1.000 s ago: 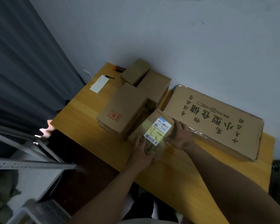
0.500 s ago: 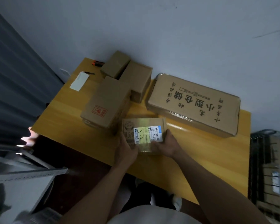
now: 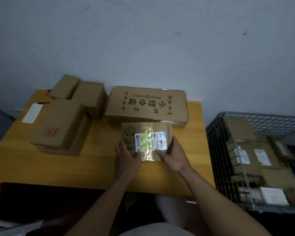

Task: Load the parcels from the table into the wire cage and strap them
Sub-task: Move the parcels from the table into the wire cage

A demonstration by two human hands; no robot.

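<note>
Left hand (image 3: pixel 126 158) and right hand (image 3: pixel 174 156) gripped the parcel (image 3: pixel 146 133) by opposite sides, thumbs on top, likely to carry it level. It was over the table (image 3: pixel 92 166), the part-filled cage (image 3: pixel 217 159) at its 3 o'clock and a box (image 3: pixel 146 104) at 12.

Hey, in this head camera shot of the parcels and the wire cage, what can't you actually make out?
Head view only:
Wire cage: right side cut off by the frame edge; the parcels inside are motion-blurred, labels unreadable.
Label on the held parcel: print too small, tape glare across it.
Lower box under the red-stamped box: mostly covered by it.
</note>
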